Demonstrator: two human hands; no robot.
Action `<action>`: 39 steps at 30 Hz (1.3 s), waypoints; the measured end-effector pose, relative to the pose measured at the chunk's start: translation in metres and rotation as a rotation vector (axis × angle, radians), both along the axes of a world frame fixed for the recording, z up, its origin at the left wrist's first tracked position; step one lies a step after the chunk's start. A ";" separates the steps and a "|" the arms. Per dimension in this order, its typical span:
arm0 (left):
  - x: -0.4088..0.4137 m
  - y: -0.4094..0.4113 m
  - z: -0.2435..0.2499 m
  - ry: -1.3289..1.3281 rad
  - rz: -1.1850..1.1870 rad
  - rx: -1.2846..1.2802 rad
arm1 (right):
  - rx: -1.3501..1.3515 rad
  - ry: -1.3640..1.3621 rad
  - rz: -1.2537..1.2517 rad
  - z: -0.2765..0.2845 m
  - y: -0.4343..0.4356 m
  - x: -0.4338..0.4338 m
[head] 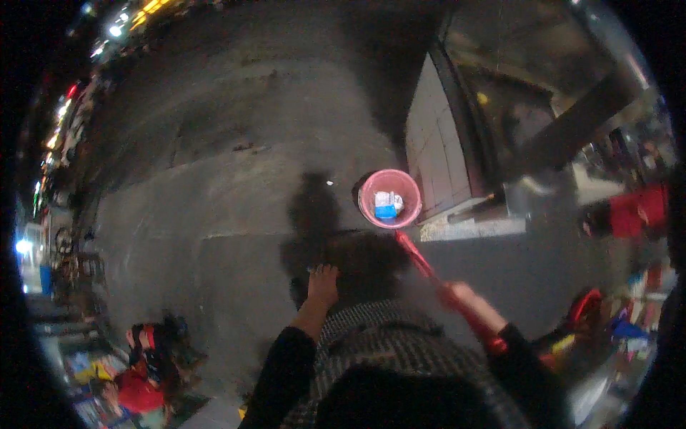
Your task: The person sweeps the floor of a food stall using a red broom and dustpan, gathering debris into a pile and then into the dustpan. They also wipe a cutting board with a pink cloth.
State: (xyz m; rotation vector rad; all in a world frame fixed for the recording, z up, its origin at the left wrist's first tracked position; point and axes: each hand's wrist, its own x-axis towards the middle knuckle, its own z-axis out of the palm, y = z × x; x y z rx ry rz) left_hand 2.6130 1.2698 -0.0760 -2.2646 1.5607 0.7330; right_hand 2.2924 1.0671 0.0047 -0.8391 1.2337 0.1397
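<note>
My right hand is closed around a long thin red object, too blurred to name. Its far tip points at a pink plastic bucket, and its other end runs back along my forearm. The bucket stands on the paved ground, with crumpled white litter and a blue packet inside. Whether the red tip touches the bucket's rim I cannot tell. In front of my checked garment, my left hand hangs over the dark ground, holding nothing.
Right of the bucket stands a pale panel with a dark frame, above a light ledge. People in red tops are at lower left and far right. Colourful goods crowd the right rim. Bright lights line the left.
</note>
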 end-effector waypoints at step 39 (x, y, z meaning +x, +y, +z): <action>0.550 0.243 0.095 -0.371 0.537 -0.523 | -0.663 0.490 0.602 -0.174 0.163 0.432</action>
